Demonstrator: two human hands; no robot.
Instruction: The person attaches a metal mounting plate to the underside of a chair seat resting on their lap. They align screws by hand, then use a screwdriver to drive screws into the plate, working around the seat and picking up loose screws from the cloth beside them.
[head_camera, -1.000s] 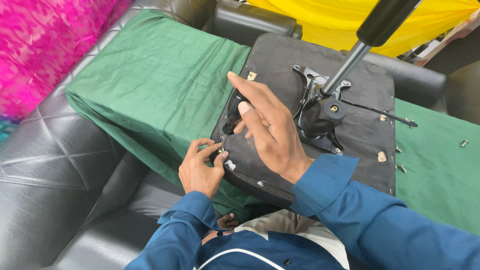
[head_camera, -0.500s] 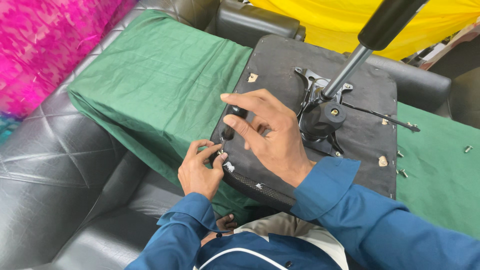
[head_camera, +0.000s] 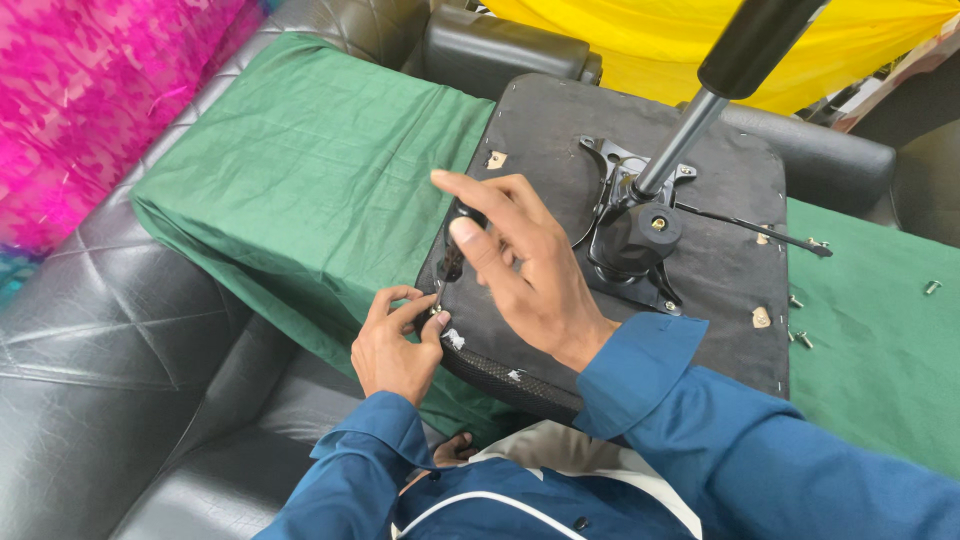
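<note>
My left hand (head_camera: 395, 345) pinches a small fastener at the upturned chair seat's (head_camera: 540, 130) near-left edge, my right hand (head_camera: 525, 265) hovers spread above; loose screws (head_camera: 800, 335) wait at right.

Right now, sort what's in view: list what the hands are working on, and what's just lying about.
In hand:
- upturned black seat base
- left hand, pinching at the seat's near edge
- right hand, over a small black part at that edge
- metal mechanism plate with gas cylinder

Lying about:
- loose screws on the green cloth
- pink fabric
- yellow fabric
</note>
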